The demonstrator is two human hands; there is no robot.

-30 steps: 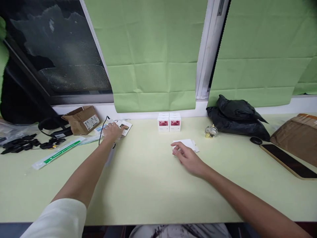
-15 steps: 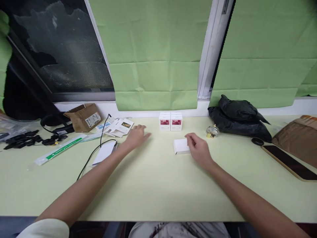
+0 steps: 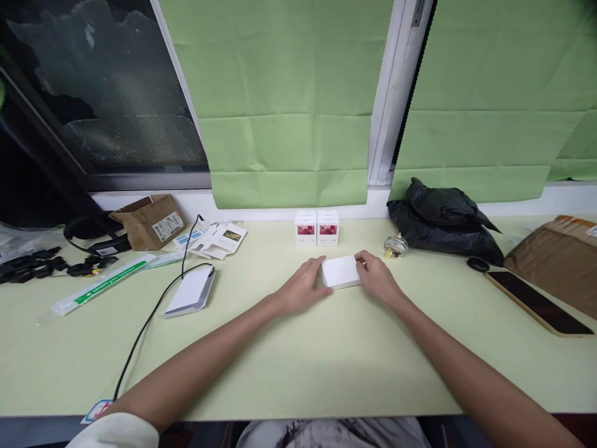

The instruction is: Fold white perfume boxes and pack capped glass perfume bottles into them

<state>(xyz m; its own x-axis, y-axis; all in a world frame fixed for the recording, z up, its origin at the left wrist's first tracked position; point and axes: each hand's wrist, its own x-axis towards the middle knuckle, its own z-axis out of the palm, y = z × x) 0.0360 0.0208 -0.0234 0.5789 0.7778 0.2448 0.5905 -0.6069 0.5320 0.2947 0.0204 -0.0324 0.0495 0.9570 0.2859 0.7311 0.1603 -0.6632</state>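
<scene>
Centrally, a white box point(image 3: 341, 272) is set flat on the pale green table point(image 3: 298, 367), just in front of the paired cartons point(image 3: 317, 228), which serve as the reference throughout; no print is seen on its top. The left hand point(image 3: 303, 287) is laid loosely spread, its fingertips touching the box's left side; the right hand point(image 3: 377, 279) is curled over the right end, fingers closed on the far corner.

Each carton bears a red picture with a line of small print beneath, too small to be read. Left of the cartons, a fan of printed cards point(image 3: 219, 238) is spread; lettering is present but illegible. Further left, a torn cardboard box point(image 3: 152, 221) carries a white shipping label with barcode-like print, unreadable. Left and nearer than the cartons, a long clear packet point(image 3: 105, 285) shows a green strip with white lettering, not legible; a white device point(image 3: 190, 291) on a black cable lies beside it.

Right of the cartons, a small glass bottle point(image 3: 394, 247) is stood; beyond it a black bag point(image 3: 443, 218), a dark phone point(image 3: 536, 303) and a brown parcel point(image 3: 559, 255) are placed. Behind the cartons, creased green blinds point(image 3: 289, 99) are hung over a window point(image 3: 107, 93).
</scene>
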